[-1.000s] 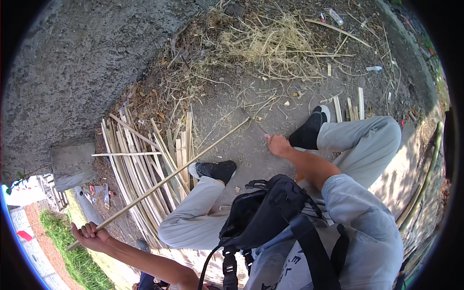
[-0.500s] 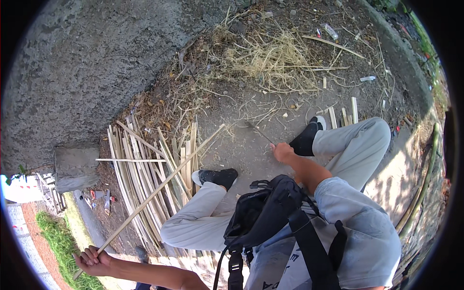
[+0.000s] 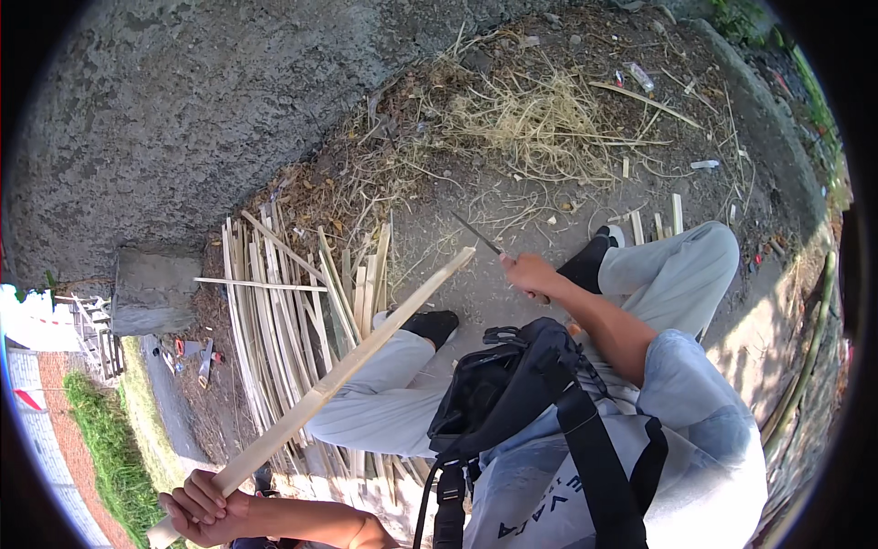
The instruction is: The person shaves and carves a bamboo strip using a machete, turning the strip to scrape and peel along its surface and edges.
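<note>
My left hand (image 3: 207,509) is closed around the lower end of a long pale bamboo strip (image 3: 338,373). The strip slants up and to the right over my bent left leg, its far end close to the knife. In my closed right hand (image 3: 530,277) is a knife (image 3: 476,233), its narrow dark blade pointing up and to the left. The handle is mostly hidden by my fingers. Blade and strip end look near each other, and I cannot tell whether they touch. Beside my left leg lies a pile of pale bamboo strips (image 3: 265,320), with one strip (image 3: 261,285) across it.
A heap of thin curly shavings (image 3: 549,128) covers the ground ahead, below a rough grey wall (image 3: 201,119). A black bag (image 3: 498,389) hangs at my front. A saw (image 3: 206,362) lies far left. Short strips (image 3: 677,213) stand by my right foot. A clear bottle (image 3: 642,77) lies far off.
The bamboo strip has turned its broader face into view, and its far end has moved right, nearer the knife. The knife has risen slightly and shifted left.
</note>
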Demonstrator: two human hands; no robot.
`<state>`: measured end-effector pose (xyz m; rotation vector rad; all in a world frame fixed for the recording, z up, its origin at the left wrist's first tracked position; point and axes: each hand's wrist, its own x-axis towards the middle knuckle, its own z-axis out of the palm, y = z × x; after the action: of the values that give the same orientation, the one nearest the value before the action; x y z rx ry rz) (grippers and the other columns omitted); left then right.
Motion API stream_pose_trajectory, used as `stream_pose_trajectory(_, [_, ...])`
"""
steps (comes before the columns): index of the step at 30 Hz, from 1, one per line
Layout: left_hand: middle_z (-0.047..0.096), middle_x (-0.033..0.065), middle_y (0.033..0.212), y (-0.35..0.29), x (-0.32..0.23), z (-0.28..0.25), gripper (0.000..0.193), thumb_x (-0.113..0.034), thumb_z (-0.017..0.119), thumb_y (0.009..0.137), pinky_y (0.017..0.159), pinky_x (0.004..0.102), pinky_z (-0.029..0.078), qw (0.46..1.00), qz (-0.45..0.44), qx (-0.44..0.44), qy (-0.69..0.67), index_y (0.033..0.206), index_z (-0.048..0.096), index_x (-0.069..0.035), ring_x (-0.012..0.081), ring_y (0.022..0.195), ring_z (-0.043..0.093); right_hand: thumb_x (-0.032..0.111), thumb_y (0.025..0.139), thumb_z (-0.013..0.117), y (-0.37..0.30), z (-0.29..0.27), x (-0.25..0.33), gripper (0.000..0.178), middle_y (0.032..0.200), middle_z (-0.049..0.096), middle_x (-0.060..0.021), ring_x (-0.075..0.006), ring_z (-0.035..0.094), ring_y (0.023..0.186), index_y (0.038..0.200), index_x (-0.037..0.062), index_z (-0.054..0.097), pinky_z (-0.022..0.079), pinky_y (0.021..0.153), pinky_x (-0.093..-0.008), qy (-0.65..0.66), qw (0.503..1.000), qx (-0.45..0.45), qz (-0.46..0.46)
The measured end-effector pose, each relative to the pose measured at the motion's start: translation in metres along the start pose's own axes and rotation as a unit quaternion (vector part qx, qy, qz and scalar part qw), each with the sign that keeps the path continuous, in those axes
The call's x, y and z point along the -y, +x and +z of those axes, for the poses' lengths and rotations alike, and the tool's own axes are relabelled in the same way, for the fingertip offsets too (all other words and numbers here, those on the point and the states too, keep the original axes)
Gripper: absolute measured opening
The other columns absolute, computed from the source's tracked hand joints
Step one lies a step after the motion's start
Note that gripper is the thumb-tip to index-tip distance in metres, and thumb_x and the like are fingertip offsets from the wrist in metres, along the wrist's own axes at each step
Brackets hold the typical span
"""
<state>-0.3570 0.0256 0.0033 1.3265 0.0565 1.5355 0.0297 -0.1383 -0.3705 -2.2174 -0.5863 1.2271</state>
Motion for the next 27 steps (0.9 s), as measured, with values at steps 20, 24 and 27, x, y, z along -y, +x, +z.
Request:
stream_pose_trajectory(20, [0.029,-0.0024,0.04,-0.026,0.041,-0.006,0.041,-0.009,0.039,0.092,0.036,0.0231,0.031,0.998,-0.05,-0.027,0.026,0.053,0.032,-0.016,0.0075,0.03,0.027,0.027,0.096,0.037,0.021,0.02,-0.045,0.045,0.057,0.055,-0.0105,-0.0189,0.05,0.044,0.072,-0.0046,0.058,0.044,0.041,-0.0351,0.291,0.952,0.064,0.074])
stream_pose_trajectory(24, [0.029,-0.0026,0.04,-0.025,0.043,-0.002,0.041,-0.008,0.04,0.092,0.036,0.0229,0.03,0.997,-0.052,-0.047,0.035,0.053,0.032,-0.016,0.0072,0.03,0.027,0.025,0.095,0.038,0.023,0.024,-0.044,0.042,0.055,0.052,-0.0081,-0.0177,0.05,0.043,0.075,-0.005,0.058,0.043,0.041,-0.0342,0.29,0.949,0.107,0.066])
stream_pose_trajectory(27, [0.029,-0.0029,0.04,-0.025,0.043,-0.002,0.04,-0.008,0.041,0.092,0.035,0.0226,0.03,0.996,-0.047,-0.059,0.05,0.053,0.032,-0.016,0.007,0.03,0.027,0.015,0.088,0.04,0.026,0.028,-0.043,0.033,0.057,0.057,-0.0115,-0.0193,0.053,0.044,0.073,-0.0064,0.06,0.044,0.042,-0.0355,0.288,0.944,0.147,0.062])
